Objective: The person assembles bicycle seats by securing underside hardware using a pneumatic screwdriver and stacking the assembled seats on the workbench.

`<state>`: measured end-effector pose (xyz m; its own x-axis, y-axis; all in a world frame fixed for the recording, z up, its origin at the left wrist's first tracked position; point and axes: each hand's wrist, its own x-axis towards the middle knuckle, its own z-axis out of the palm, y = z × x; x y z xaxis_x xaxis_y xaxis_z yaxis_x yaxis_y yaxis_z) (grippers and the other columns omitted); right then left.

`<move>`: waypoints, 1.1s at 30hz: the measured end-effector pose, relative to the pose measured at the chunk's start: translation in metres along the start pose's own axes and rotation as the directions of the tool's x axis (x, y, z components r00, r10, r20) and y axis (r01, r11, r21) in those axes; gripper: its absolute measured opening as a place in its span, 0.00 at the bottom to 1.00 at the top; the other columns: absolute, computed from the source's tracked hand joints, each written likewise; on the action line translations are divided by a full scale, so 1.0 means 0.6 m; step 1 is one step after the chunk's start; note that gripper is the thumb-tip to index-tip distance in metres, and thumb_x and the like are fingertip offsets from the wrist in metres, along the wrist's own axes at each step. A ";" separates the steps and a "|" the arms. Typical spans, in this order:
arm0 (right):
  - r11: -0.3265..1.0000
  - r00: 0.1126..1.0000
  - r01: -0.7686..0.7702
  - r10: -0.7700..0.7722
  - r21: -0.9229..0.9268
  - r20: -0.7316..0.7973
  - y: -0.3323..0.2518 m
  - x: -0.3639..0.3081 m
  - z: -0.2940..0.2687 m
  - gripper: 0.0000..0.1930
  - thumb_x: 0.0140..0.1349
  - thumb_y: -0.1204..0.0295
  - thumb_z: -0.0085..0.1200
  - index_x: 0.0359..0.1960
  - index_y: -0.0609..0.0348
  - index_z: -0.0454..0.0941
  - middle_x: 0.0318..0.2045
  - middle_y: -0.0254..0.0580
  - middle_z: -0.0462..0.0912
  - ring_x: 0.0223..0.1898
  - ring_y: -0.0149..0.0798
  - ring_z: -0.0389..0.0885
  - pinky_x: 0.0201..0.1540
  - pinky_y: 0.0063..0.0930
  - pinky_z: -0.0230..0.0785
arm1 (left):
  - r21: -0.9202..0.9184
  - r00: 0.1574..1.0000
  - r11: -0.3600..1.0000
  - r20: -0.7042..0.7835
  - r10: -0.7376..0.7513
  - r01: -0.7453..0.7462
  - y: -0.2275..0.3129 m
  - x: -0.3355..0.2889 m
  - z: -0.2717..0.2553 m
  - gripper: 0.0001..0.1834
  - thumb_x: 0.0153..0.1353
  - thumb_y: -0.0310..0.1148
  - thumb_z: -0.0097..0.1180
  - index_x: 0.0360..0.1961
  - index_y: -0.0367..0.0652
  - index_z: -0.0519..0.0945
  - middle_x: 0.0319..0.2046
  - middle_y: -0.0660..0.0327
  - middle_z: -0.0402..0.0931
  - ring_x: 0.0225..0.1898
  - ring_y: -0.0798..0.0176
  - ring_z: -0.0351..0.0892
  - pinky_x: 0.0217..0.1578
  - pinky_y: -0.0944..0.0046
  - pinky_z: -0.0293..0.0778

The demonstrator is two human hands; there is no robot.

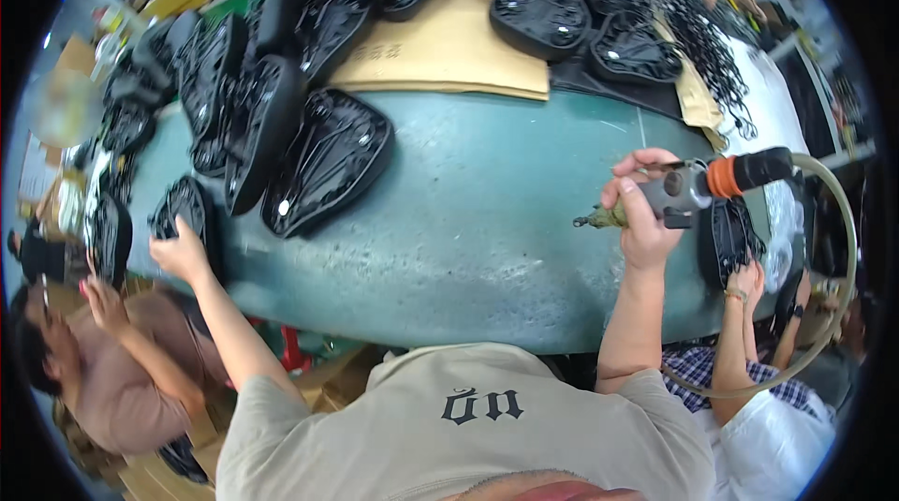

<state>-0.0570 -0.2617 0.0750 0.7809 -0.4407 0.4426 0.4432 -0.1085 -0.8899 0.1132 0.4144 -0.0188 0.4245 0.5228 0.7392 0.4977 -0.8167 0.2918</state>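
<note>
My left hand (181,250) is closed on the near end of a black bicycle saddle (193,201), which lies underside up at the left of the green table. Its thumb rests over the saddle's inner side; the other fingers are partly hidden. In my right hand (646,206) is a grey air screwdriver (676,192) with an orange collar and a black end. The fingers wrap round its body, and its tip points left above the table. From its back end a pale hose (850,248) loops down to the right.
More black saddles (328,164) lie piled at the far left, others (540,16) on brown cardboard (449,51). Black cords (707,51) heap at the far right. At right, another person's hands (744,281) work on a saddle (729,239); a person (122,351) sits at left.
</note>
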 end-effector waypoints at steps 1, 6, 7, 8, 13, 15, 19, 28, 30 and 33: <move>1.000 1.000 -0.012 0.012 -0.006 -0.014 0.009 0.006 -0.009 0.18 0.60 0.87 0.56 0.53 0.67 0.72 0.39 0.46 0.81 0.28 0.31 0.82 0.31 0.25 0.77 | -0.157 0.991 0.982 -0.103 0.086 -0.102 0.100 -0.028 -0.056 0.34 0.59 0.43 0.69 0.58 0.28 0.75 0.59 0.39 0.76 0.60 0.35 0.74 0.63 0.45 0.70; 0.992 0.989 -0.121 0.118 -0.026 -0.094 0.075 0.016 -0.023 0.24 0.61 0.85 0.59 0.60 0.66 0.71 0.40 0.40 0.81 0.31 0.29 0.81 0.32 0.25 0.77 | -0.789 0.613 0.240 -0.207 0.763 -0.565 0.546 -0.176 -0.240 0.15 0.57 0.23 0.66 0.46 0.40 0.83 0.52 0.52 0.81 0.55 0.49 0.79 0.58 0.54 0.73; 0.993 0.990 -0.120 0.119 -0.013 -0.080 0.078 0.019 -0.025 0.24 0.61 0.85 0.59 0.60 0.66 0.71 0.40 0.40 0.81 0.31 0.29 0.81 0.33 0.25 0.77 | -0.811 0.495 0.115 -0.231 0.837 -0.574 0.604 -0.207 -0.227 0.16 0.56 0.24 0.66 0.47 0.41 0.82 0.53 0.52 0.80 0.56 0.47 0.79 0.58 0.52 0.73; 0.993 0.991 -0.119 0.118 -0.001 -0.068 0.076 0.019 -0.025 0.25 0.61 0.85 0.60 0.61 0.66 0.71 0.40 0.40 0.81 0.32 0.29 0.81 0.33 0.25 0.77 | -0.812 0.355 -0.007 -0.263 0.897 -0.584 0.664 -0.230 -0.221 0.16 0.57 0.26 0.65 0.48 0.41 0.81 0.51 0.52 0.80 0.56 0.47 0.79 0.58 0.50 0.74; 0.993 0.998 -0.029 0.023 -0.112 -0.052 0.082 0.009 -0.016 0.29 0.61 0.84 0.59 0.65 0.62 0.67 0.44 0.41 0.81 0.33 0.29 0.81 0.36 0.27 0.78 | -0.692 0.164 -0.175 -0.394 0.904 -0.700 0.906 -0.362 -0.080 0.11 0.64 0.27 0.53 0.47 0.39 0.78 0.46 0.51 0.79 0.52 0.47 0.80 0.55 0.49 0.76; 0.989 0.999 -0.006 0.000 -0.145 -0.041 0.082 0.004 -0.010 0.30 0.61 0.84 0.61 0.66 0.60 0.67 0.46 0.39 0.82 0.35 0.27 0.81 0.39 0.27 0.78 | -0.649 0.110 -0.096 -0.269 0.957 -0.755 0.940 -0.380 -0.012 0.10 0.66 0.29 0.49 0.46 0.41 0.78 0.43 0.52 0.79 0.48 0.50 0.80 0.48 0.49 0.77; 0.985 0.986 0.028 -0.055 -0.168 -0.155 0.080 -0.021 -0.022 0.28 0.62 0.83 0.63 0.63 0.58 0.69 0.47 0.38 0.82 0.38 0.26 0.82 0.43 0.27 0.77 | -0.612 0.081 -0.065 -0.207 0.975 -0.788 0.929 -0.395 -0.100 0.11 0.62 0.31 0.58 0.45 0.44 0.78 0.46 0.56 0.77 0.51 0.51 0.79 0.50 0.51 0.74; 0.997 0.978 0.007 -0.023 -0.076 -0.207 0.063 -0.006 -0.032 0.18 0.61 0.82 0.59 0.53 0.61 0.73 0.39 0.38 0.84 0.29 0.28 0.82 0.32 0.28 0.78 | -0.815 -0.173 -0.314 -0.263 0.949 -0.486 0.532 -0.449 -0.363 0.05 0.60 0.32 0.60 0.33 0.44 0.77 0.31 0.59 0.73 0.33 0.55 0.78 0.30 0.56 0.76; 0.998 0.988 -0.017 0.025 0.054 -0.152 0.003 0.010 -0.007 0.20 0.61 0.80 0.60 0.55 0.63 0.73 0.36 0.38 0.83 0.27 0.28 0.81 0.31 0.28 0.78 | -0.885 -0.210 -0.339 -0.283 0.936 -0.318 0.452 -0.445 -0.417 0.06 0.59 0.32 0.61 0.33 0.43 0.79 0.29 0.61 0.74 0.33 0.58 0.79 0.31 0.60 0.77; 0.993 0.993 0.082 -0.073 0.090 -0.093 -0.058 0.018 0.039 0.18 0.63 0.77 0.59 0.54 0.63 0.72 0.34 0.44 0.82 0.24 0.33 0.81 0.29 0.30 0.78 | -0.802 -0.150 -0.595 -0.583 0.799 -0.055 0.407 -0.406 -0.487 0.10 0.56 0.31 0.64 0.38 0.41 0.83 0.33 0.61 0.79 0.35 0.60 0.83 0.33 0.63 0.80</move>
<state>-0.0540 -0.2419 0.1132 0.7022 -0.5122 0.4946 0.5433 -0.0635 -0.8371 -0.0896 0.0160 0.0497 -0.1070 -0.8730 0.4759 -0.9260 0.2617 0.2719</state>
